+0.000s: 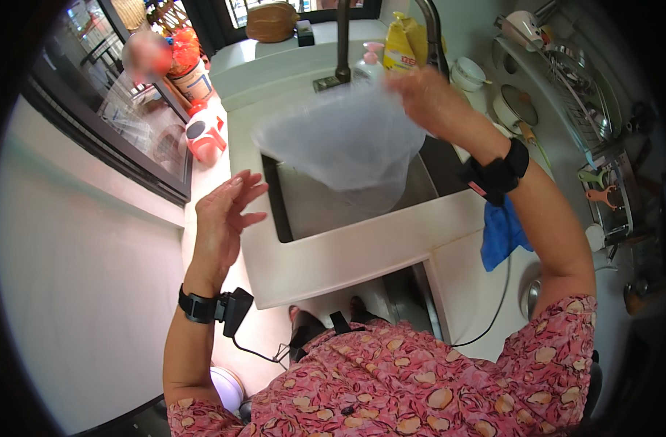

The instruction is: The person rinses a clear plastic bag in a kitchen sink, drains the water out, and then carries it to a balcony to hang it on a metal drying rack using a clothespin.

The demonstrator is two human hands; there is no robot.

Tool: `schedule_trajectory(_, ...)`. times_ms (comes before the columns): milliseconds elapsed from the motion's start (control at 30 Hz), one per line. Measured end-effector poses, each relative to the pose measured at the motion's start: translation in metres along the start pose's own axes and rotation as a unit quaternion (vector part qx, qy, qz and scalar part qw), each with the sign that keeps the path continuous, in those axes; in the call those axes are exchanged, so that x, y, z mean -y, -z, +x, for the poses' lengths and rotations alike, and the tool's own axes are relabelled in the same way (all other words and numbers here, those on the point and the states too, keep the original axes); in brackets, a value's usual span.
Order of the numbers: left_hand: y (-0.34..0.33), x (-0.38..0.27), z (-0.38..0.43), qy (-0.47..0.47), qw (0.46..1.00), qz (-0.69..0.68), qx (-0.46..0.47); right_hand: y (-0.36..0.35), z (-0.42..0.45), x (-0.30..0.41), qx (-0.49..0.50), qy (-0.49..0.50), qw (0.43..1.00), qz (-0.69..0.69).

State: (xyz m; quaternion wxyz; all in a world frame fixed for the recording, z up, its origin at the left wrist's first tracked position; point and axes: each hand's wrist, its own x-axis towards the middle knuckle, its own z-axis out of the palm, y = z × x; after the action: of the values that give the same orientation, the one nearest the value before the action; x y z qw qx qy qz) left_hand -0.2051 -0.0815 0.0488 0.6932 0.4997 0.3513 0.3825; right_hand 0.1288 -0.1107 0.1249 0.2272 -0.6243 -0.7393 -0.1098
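A thin, translucent whitish sheet, perhaps a plastic bag [344, 136], hangs blurred over the sink basin [316, 207]. Its upper right end is pinched in my right hand [431, 101], which is raised near the faucet and also blurred by motion. My left hand [229, 210] is held up by the left edge of the sink, fingers apart and holding nothing. The sheet hides the far part of the basin.
Behind the sink stand a dark faucet [342, 43], a pump bottle [368, 68] and a yellow packet [404, 46]. A red-and-white bottle [204, 136] is at left. To the right are a blue cloth [502, 235], a lidded pot [513, 109] and a dish rack [578, 93].
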Motion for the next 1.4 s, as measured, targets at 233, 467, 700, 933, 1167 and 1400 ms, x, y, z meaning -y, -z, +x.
schedule_trajectory(233, 0.06, -0.028, -0.002, -0.031, 0.983, -0.14, 0.118, -0.013, 0.014, 0.028, -0.141, -0.059, 0.986, 0.065)
schedule_trajectory(467, 0.182, -0.047, -0.033, -0.063, 0.996, -0.005, 0.065, 0.013, 0.026, 0.052, -0.162, -0.122, 0.978, -0.039)
schedule_trajectory(700, 0.259, -0.031, -0.014, -0.008, 0.997, -0.033, 0.074, 0.01, 0.0, 0.047, -0.049, 0.0, 0.997, -0.064)
schedule_trajectory(933, 0.306, -0.035, 0.026, -0.01, 0.993, -0.059, 0.098, -0.024, -0.006, 0.084, 0.011, -0.382, 0.865, 0.327)
schedule_trajectory(1167, 0.383, -0.066, 0.102, -0.004, 0.997, -0.001, 0.073, -0.031, 0.025, 0.103, 0.044, -0.244, 0.956, -0.159)
schedule_trajectory(1400, 0.456, -0.055, 0.155, 0.029, 0.999, 0.016, 0.01, -0.041, 0.108, 0.141, 0.078, -0.441, 0.881, -0.152)
